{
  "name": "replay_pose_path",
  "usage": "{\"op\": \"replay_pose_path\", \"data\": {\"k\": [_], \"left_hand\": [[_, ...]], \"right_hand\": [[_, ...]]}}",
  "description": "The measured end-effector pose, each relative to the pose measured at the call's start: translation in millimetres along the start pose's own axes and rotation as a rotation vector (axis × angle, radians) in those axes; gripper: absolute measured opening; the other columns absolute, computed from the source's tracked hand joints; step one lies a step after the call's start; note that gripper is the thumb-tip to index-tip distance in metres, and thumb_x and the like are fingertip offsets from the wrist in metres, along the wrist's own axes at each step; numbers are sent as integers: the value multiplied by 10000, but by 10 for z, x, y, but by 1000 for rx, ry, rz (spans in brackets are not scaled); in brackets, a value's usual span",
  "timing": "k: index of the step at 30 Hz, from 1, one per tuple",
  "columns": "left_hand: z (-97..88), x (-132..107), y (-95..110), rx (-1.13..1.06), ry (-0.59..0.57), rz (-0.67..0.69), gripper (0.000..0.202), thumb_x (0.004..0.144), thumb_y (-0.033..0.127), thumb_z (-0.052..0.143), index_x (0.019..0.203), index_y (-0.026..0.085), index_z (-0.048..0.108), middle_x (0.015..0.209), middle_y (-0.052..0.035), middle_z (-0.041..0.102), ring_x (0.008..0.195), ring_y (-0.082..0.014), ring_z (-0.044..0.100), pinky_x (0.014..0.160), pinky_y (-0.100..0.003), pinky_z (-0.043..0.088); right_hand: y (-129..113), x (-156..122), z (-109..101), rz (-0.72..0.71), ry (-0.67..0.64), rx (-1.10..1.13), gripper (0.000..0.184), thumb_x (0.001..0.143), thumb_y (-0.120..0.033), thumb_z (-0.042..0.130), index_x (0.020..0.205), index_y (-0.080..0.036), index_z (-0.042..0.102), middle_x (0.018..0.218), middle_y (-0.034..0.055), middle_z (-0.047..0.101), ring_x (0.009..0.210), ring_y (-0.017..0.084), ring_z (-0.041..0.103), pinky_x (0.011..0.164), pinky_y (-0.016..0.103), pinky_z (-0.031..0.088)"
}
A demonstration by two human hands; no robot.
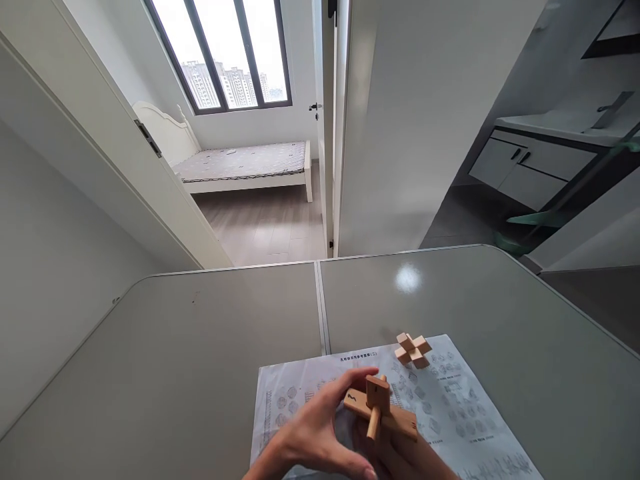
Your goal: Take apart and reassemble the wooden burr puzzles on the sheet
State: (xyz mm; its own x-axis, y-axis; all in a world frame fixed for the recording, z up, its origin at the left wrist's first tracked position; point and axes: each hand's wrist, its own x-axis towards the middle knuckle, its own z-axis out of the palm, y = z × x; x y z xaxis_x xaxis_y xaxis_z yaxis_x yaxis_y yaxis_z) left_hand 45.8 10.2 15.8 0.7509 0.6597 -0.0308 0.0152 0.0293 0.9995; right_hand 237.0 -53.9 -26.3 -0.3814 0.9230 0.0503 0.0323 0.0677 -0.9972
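A wooden interlocking puzzle (401, 420) of flat pieces and a round peg is held above a printed sheet, low in the view. Dark marks show on its flat pieces. My right hand (407, 457) grips it from below, with most of the fingers hidden beneath the wood. Beside it on the left, my left hand (317, 427) is open in a curve, thumb and index finger spread apart. The index fingertip is close behind the upright piece; whether it touches cannot be made out.
Under the hands lies a paper sheet (470, 407) printed with puzzle diagrams. On its far edge stands a small assembled wooden burr puzzle (413, 351). The grey table (200, 373) has a seam down its middle. Beyond are a doorway, a bed (250, 162) and a sink cabinet (540, 163).
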Motion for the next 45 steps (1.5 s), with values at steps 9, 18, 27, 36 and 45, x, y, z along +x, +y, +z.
{"op": "replay_pose_path", "data": {"k": [9,18,27,36,45], "left_hand": [[73,91,-153,-199,164,29,877,550,353,966,1326,241,572,1279,-91,653,1111,-299,668,964,-390,560],[84,105,-129,26,448,45,835,579,135,814,1333,297,494,1173,-24,649,1055,-238,663,948,-333,555],[101,94,-225,135,325,64,988,546,371,1001,1412,293,534,1168,-51,671,1007,-242,651,919,-341,559],[108,100,-253,299,390,82,1066,466,406,1060,1402,342,555,1314,-65,654,991,-257,668,914,-382,589],[130,56,-341,247,368,39,1187,475,426,1072,1485,387,450,1416,-88,648,1003,-275,703,921,-404,593]], "right_hand": [[-66,72,-28,93,65,115,452,1018,-611,570,978,-192,736,728,43,649,668,209,602,648,321,535],[67,93,-71,208,215,382,650,1003,-797,396,858,-189,574,684,2,612,458,107,534,434,211,409],[-25,102,-154,303,228,371,629,1034,-734,449,755,-183,566,431,-73,455,371,69,357,424,206,259],[17,102,-19,324,334,359,612,1009,-773,450,753,-220,503,444,-103,381,376,74,311,415,226,206],[-88,79,-16,345,387,283,669,969,-817,472,766,-191,595,572,-53,436,520,115,409,527,253,355]]}}
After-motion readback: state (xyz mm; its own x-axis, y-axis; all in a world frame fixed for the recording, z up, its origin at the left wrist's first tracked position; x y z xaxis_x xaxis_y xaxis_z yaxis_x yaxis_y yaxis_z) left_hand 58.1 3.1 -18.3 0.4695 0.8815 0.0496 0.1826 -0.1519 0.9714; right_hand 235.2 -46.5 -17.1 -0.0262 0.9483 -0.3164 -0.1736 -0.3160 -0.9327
